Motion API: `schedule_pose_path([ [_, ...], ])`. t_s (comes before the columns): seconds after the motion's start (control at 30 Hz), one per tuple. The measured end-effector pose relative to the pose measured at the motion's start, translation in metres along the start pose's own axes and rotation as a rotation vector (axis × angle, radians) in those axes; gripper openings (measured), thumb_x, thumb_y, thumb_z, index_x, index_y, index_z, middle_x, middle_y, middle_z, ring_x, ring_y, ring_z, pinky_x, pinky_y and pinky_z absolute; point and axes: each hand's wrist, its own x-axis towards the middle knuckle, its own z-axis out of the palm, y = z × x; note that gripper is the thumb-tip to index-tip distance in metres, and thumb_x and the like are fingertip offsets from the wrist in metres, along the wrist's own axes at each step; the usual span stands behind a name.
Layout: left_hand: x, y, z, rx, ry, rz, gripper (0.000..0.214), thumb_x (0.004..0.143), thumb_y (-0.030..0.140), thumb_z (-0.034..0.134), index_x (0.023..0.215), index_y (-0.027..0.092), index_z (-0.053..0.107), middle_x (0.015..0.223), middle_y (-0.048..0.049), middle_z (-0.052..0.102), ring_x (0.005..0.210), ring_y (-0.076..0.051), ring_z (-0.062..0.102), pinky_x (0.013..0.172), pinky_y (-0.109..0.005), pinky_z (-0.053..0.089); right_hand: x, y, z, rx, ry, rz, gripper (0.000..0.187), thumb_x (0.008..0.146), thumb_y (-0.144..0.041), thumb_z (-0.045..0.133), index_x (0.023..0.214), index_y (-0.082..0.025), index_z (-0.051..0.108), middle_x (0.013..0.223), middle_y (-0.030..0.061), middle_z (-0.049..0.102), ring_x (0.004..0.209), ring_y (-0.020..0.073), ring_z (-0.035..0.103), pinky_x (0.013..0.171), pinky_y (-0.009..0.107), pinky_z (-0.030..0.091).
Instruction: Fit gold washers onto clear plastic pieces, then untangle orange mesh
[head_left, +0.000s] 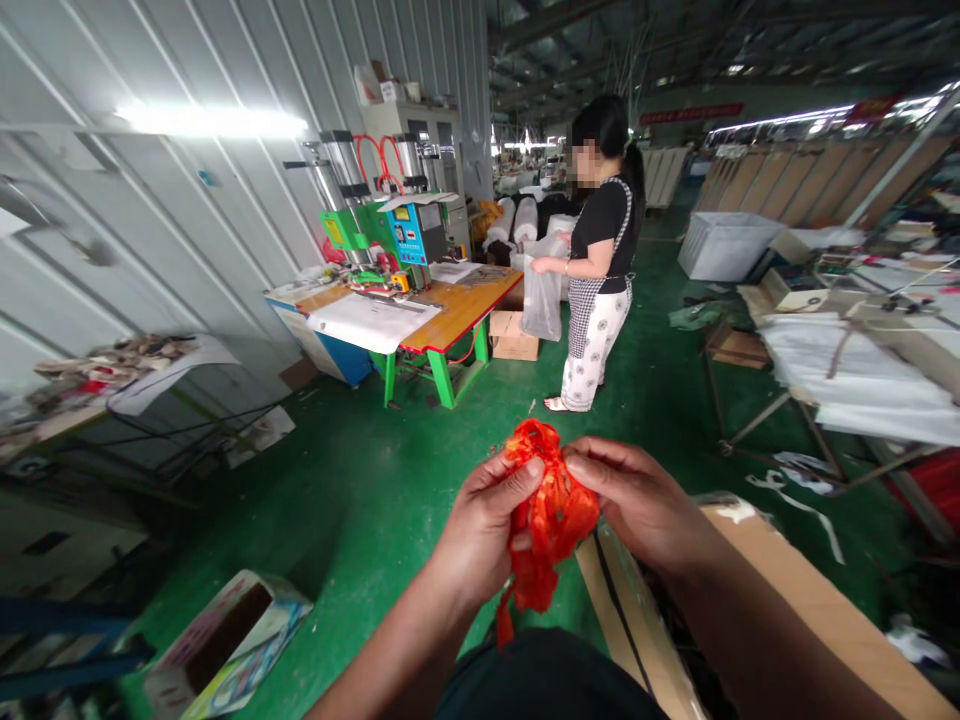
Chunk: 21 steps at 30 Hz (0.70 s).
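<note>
A crumpled red-orange plastic net bag point(551, 515) hangs in front of me, held between both hands. My left hand point(484, 530) pinches its left side with thumb and fingers closed on it. My right hand point(637, 500) grips its upper right edge, fingers curled over the material. A loose tail of the bag dangles down below my left hand. Beneath my hands stands a long open cardboard box point(795, 600).
A co-worker point(600, 250) stands ahead holding a clear plastic bag point(541, 290) beside an orange-topped green-framed worktable point(442, 320) with a machine point(390, 230). A table of white sheets point(855, 375) is at right, an open box point(225, 640) on the green floor at lower left.
</note>
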Motion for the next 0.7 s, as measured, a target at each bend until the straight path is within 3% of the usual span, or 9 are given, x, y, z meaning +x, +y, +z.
schedule_pose_path([
  [0.13,-0.003,0.002,-0.001,0.093,-0.03,0.034,0.031,0.086,0.042,0.072,0.085,0.014,0.062,0.058,0.0045,0.046,0.044,-0.003,0.029,0.039,-0.017,0.017,-0.001,-0.002,0.006,0.089,0.027,0.012,0.024,0.095,-0.037,0.069,0.085,-0.016,0.063,0.079,0.0019,0.062,0.071,0.0149,0.055,0.069,0.028,0.042],
  [0.3,-0.004,0.0,0.0,0.28,-0.02,0.24,0.031,0.08,0.039,0.08,0.086,0.013,0.065,0.076,-0.0003,0.058,0.067,-0.008,0.05,0.064,-0.019,0.043,-0.004,-0.011,0.008,-0.12,0.125,-0.033,0.026,0.092,-0.039,0.071,0.08,-0.016,0.064,0.073,-0.0021,0.056,0.067,0.0116,0.048,0.062,0.024,0.038],
  [0.37,-0.004,-0.001,-0.001,0.308,0.001,0.257,0.031,0.082,0.041,0.078,0.085,0.013,0.064,0.077,-0.0002,0.057,0.067,-0.008,0.048,0.065,-0.02,0.042,-0.004,-0.014,0.008,-0.198,0.131,-0.021,0.026,0.092,-0.04,0.07,0.082,-0.016,0.066,0.074,-0.0015,0.058,0.067,0.0125,0.05,0.063,0.024,0.039],
  [0.47,-0.003,-0.002,-0.003,0.34,0.001,0.192,0.035,0.087,0.046,0.071,0.078,0.014,0.06,0.062,0.0043,0.047,0.053,-0.004,0.034,0.052,-0.018,0.028,-0.004,-0.017,0.01,-0.345,0.145,-0.039,0.025,0.093,-0.042,0.066,0.086,-0.017,0.068,0.074,-0.0006,0.061,0.067,0.014,0.053,0.062,0.025,0.041],
  [0.53,-0.003,-0.001,-0.004,0.355,0.02,0.16,0.039,0.088,0.048,0.069,0.072,0.015,0.056,0.054,0.0063,0.041,0.047,-0.003,0.027,0.047,-0.019,0.02,-0.006,-0.019,0.014,-0.548,0.239,-0.164,0.019,0.093,-0.037,0.065,0.088,-0.019,0.068,0.078,0.0,0.063,0.071,0.0152,0.057,0.066,0.027,0.044],
  [0.63,-0.002,0.0,-0.003,0.328,0.034,0.158,0.041,0.088,0.049,0.068,0.07,0.015,0.052,0.052,0.0065,0.04,0.046,-0.004,0.025,0.046,-0.02,0.017,-0.012,-0.021,0.021,-0.865,0.449,-0.477,0.007,0.092,-0.026,0.066,0.087,-0.021,0.066,0.085,0.0009,0.065,0.078,0.0158,0.06,0.074,0.028,0.046],
  [0.7,-0.001,0.0,-0.002,0.301,0.031,0.169,0.04,0.088,0.047,0.069,0.07,0.015,0.052,0.053,0.0064,0.041,0.046,-0.004,0.026,0.047,-0.019,0.019,-0.016,-0.022,0.025,-0.996,0.483,-0.612,0.005,0.092,-0.022,0.065,0.087,-0.021,0.064,0.082,0.0003,0.064,0.074,0.0148,0.059,0.072,0.028,0.046],
])
